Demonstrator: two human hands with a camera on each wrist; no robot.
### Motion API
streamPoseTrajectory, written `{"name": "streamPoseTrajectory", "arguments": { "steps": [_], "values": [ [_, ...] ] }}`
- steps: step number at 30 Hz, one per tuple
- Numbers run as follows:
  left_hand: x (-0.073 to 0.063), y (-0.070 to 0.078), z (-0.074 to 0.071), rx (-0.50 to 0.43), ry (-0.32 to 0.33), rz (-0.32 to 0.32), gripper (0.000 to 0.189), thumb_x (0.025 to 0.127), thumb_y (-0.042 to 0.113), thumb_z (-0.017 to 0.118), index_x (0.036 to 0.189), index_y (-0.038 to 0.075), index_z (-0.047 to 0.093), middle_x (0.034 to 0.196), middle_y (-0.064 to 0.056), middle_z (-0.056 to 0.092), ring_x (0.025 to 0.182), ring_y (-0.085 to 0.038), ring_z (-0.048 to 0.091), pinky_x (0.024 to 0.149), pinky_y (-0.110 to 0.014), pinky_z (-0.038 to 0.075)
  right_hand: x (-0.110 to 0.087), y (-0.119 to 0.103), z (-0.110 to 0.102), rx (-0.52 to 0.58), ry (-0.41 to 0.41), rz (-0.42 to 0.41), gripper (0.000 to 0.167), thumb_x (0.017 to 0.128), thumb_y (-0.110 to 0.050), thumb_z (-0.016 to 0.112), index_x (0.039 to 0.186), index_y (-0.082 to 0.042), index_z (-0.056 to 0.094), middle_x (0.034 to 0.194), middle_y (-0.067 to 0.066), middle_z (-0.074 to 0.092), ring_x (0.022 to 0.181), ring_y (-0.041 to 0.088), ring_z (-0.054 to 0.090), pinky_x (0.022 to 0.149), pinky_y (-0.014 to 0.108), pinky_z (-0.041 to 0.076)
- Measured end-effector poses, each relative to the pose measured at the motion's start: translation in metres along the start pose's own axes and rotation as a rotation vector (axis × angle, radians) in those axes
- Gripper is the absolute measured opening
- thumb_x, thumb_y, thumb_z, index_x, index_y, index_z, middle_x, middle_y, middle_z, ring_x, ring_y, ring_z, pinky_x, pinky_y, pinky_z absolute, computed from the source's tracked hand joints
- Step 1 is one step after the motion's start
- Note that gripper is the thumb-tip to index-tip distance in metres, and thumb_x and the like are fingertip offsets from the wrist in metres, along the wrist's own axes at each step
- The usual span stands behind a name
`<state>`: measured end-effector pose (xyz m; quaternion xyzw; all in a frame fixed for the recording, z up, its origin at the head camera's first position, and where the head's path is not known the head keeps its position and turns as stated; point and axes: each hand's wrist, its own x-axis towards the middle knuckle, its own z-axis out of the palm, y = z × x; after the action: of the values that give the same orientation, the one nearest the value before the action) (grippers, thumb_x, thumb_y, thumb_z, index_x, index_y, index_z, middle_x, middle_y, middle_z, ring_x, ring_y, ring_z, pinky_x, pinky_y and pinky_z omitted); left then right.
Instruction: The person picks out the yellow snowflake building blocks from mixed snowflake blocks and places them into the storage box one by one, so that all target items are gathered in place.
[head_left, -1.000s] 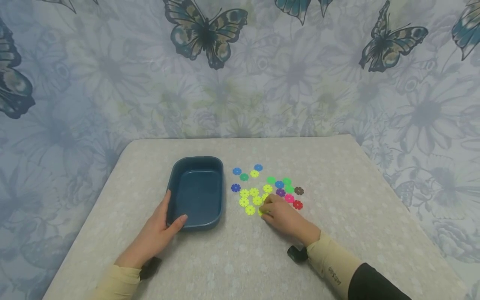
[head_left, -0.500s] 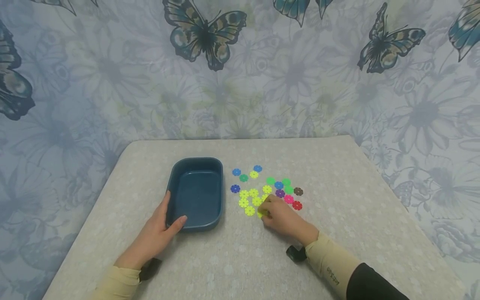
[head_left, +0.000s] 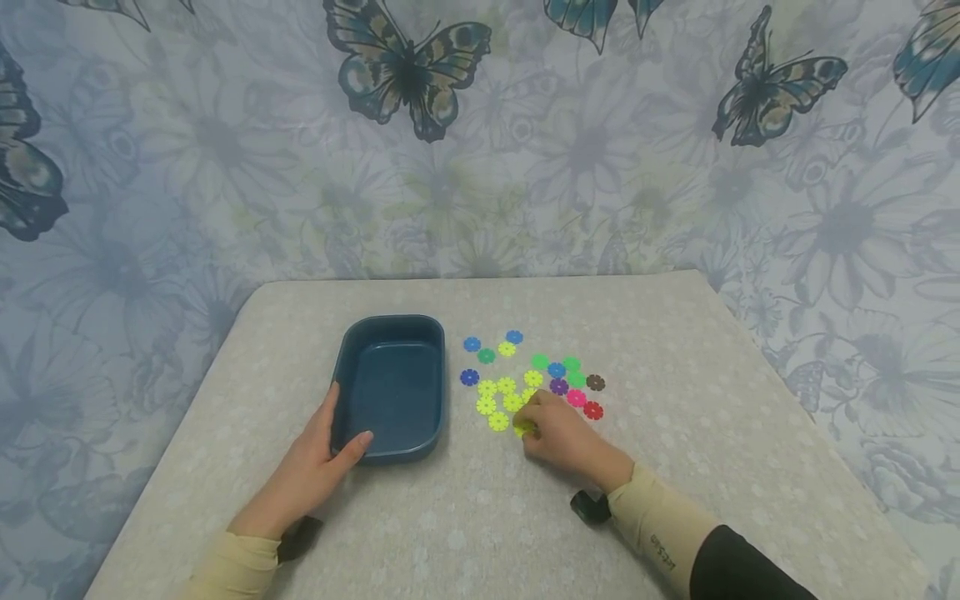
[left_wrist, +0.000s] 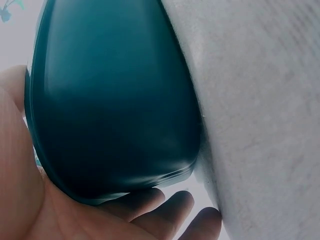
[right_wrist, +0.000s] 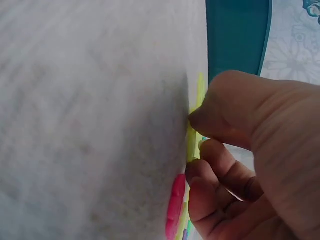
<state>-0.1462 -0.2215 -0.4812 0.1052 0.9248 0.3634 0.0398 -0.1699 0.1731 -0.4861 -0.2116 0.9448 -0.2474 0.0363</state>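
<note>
My left hand (head_left: pixel 303 467) holds the near left corner of a dark blue rectangular tray (head_left: pixel 397 387), thumb over the rim and fingers along the outside. In the left wrist view the fingertips (left_wrist: pixel 182 205) curve against the tray wall (left_wrist: pixel 120 100). My right hand (head_left: pixel 566 437) is over the near edge of a spread of flower-shaped plastic discs, fingers curled. Its thumb and fingers pinch a yellow flower disc (right_wrist: pixel 191 142) at the tabletop in the right wrist view. Several more yellow discs (head_left: pixel 498 421) lie just left of it. The hand hides part of the group.
Blue discs (head_left: pixel 472 344), green discs (head_left: pixel 576 379), a purple disc (head_left: pixel 558 387), a pink disc (head_left: pixel 576 398), a red disc (head_left: pixel 593 410) and a brown disc (head_left: pixel 596 382) lie flat on the cloth-covered table (head_left: pixel 450 533). A butterfly-patterned wall (head_left: pixel 480 183) stands behind.
The head view has shifted very slightly. Both hands, the tray and the discs stay practically where they were.
</note>
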Motion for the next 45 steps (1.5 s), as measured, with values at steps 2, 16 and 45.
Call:
{"name": "streamPoseTrajectory", "arguments": {
  "steps": [2, 16, 45],
  "values": [
    [0.0, 0.0, -0.001, 0.0, -0.003, -0.002, 0.101, 0.102, 0.053, 0.058, 0.165, 0.011, -0.009, 0.172, -0.023, 0.003, 0.156, -0.049, 0.012, 0.119, -0.071, 0.02, -0.001, -0.001, 0.001, 0.009, 0.003, -0.009, 0.027, 0.083, -0.003, 0.074, 0.108, -0.01, 0.078, 0.099, -0.002, 0.06, 0.089, 0.01, 0.054, 0.078, 0.028, 0.054],
    [0.001, -0.001, -0.003, 0.012, -0.005, 0.014, 0.1, 0.103, 0.052, 0.058, 0.165, 0.012, -0.009, 0.172, -0.023, 0.003, 0.155, -0.05, 0.013, 0.119, -0.071, 0.021, -0.001, -0.002, 0.0, 0.03, 0.012, -0.023, 0.025, 0.082, -0.001, 0.074, 0.105, -0.008, 0.08, 0.102, -0.001, 0.063, 0.093, 0.011, 0.057, 0.081, 0.031, 0.055],
    [0.002, 0.004, 0.003, 0.009, -0.012, -0.023, 0.102, 0.101, 0.06, 0.055, 0.165, 0.012, -0.008, 0.172, -0.023, 0.003, 0.156, -0.048, 0.012, 0.12, -0.07, 0.02, 0.19, -0.137, -0.003, 0.236, 0.028, -0.03, 0.034, 0.094, -0.021, 0.075, 0.126, -0.009, 0.074, 0.124, 0.004, 0.074, 0.113, 0.018, 0.069, 0.09, 0.027, 0.058]
  ]
}}
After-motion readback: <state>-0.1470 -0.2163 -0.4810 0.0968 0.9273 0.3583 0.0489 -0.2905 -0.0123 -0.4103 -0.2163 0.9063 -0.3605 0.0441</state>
